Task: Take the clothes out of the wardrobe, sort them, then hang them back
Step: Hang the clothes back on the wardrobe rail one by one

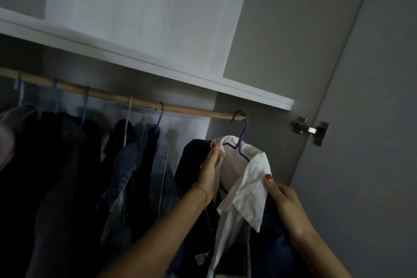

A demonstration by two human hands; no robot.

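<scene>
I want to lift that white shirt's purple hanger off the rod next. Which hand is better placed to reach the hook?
Probably the left hand: it grips the white shirt high at the collar, just below the purple hanger hooked on the rod. The right hand pinches the collar tip lower down.

The lower part of the white shirt is cut off by the bottom edge, and its collar covers most of the purple hanger. The wooden rail runs out of view at the left edge. The dark clothes at left are too dim to tell apart.
</scene>
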